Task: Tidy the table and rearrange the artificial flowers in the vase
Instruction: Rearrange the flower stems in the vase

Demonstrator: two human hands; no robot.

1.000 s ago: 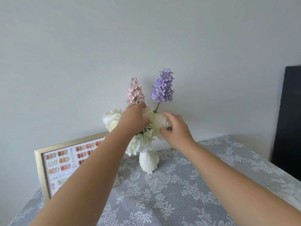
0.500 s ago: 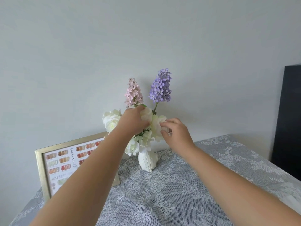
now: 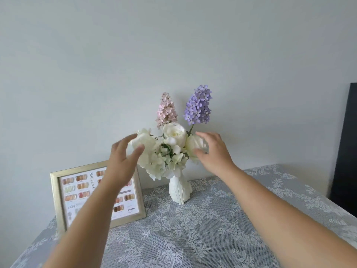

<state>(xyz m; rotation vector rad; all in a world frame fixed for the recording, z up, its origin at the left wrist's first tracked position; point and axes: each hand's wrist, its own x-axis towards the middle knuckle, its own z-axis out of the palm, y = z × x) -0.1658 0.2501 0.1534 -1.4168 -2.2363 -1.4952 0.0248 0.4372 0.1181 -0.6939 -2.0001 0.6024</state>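
A small white ribbed vase (image 3: 179, 190) stands on the lace tablecloth near the wall. It holds white roses (image 3: 174, 132) and pale hydrangea (image 3: 164, 161), with a pink spike (image 3: 166, 111) and a purple spike (image 3: 199, 105) rising behind them. My left hand (image 3: 123, 157) is open at the left side of the bouquet, fingers spread in front of a white bloom. My right hand (image 3: 214, 151) is open at the right side, thumb and fingers cupped around another white bloom without pinching it.
A gold-framed nail colour chart (image 3: 77, 192) leans against the wall left of the vase, partly hidden by my left forearm. The table carries a grey cloth with white lace (image 3: 193, 229). A dark panel (image 3: 345, 151) stands at the right edge.
Both hands have let go of the white blooms and drawn apart to either side of the bouquet. The central white rose, hidden before by my left hand, now shows.
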